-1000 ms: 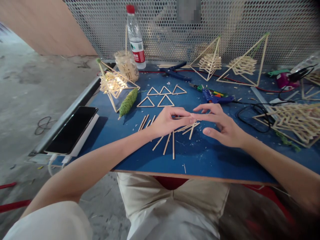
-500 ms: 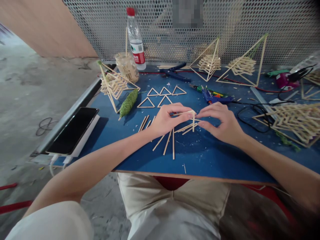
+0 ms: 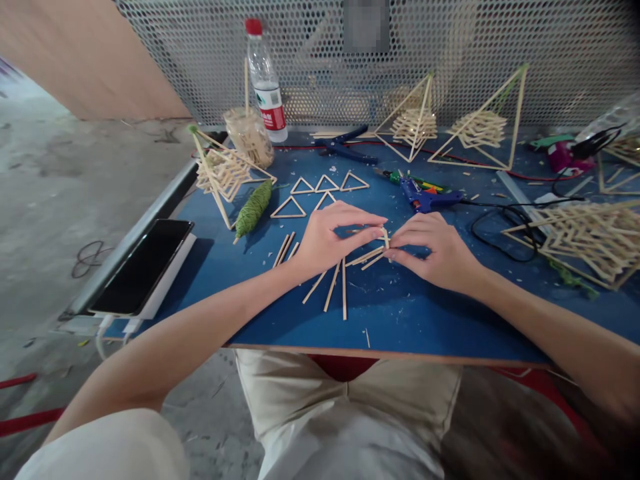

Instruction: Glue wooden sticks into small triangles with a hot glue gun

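Note:
My left hand and my right hand meet fingertip to fingertip over the blue table. Between them they pinch thin wooden sticks, one lying flat and one held against it at an angle. Several loose sticks lie on the table just below and to the left of my hands. Several small finished stick triangles lie beyond my left hand.
A blue glue gun with black cable lies behind my right hand. Stick pyramids stand at the back and the right, another at the left beside a green twine spool. A phone, jar, water bottle and pliers surround them.
My right hand came in from open and spread to pinching the sticks with my left hand. Both hands then lowered slightly toward the table.

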`<action>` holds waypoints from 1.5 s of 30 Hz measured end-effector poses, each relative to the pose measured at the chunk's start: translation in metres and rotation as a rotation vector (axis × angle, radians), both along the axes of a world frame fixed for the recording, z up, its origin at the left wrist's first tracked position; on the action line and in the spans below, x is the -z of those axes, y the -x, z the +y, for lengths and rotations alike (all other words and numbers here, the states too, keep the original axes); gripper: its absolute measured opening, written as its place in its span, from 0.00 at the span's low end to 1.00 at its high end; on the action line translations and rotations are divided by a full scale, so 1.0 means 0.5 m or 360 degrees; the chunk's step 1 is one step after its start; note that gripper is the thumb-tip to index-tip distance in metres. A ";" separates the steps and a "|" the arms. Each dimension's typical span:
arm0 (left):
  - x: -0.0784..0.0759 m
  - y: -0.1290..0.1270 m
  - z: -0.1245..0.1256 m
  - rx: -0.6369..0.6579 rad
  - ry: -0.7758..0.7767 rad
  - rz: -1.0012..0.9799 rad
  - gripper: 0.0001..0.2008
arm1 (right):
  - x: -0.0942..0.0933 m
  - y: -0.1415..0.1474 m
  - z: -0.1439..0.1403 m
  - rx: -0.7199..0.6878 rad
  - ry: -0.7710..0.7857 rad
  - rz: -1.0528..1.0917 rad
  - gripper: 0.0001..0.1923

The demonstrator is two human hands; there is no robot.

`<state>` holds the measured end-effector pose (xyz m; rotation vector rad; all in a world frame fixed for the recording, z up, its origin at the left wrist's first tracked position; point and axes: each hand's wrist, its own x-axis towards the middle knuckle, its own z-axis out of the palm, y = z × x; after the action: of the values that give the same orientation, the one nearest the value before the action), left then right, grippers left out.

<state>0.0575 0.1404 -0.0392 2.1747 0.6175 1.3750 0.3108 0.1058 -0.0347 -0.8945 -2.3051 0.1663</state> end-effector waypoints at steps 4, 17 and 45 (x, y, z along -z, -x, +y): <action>0.000 0.001 0.002 -0.0097 -0.0129 0.0129 0.07 | -0.001 0.002 -0.003 0.0018 0.0011 -0.0043 0.07; -0.020 0.006 -0.007 -0.0165 -0.0193 0.0291 0.08 | -0.002 0.001 -0.007 0.0049 -0.0089 -0.0115 0.07; 0.026 -0.015 0.029 -0.0023 0.1166 -0.0571 0.22 | -0.009 -0.003 0.010 0.0239 0.0280 0.0183 0.11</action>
<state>0.0651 0.1548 -0.0521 1.3157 0.8300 1.2394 0.3125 0.1109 -0.0303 -1.1127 -2.1323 0.3507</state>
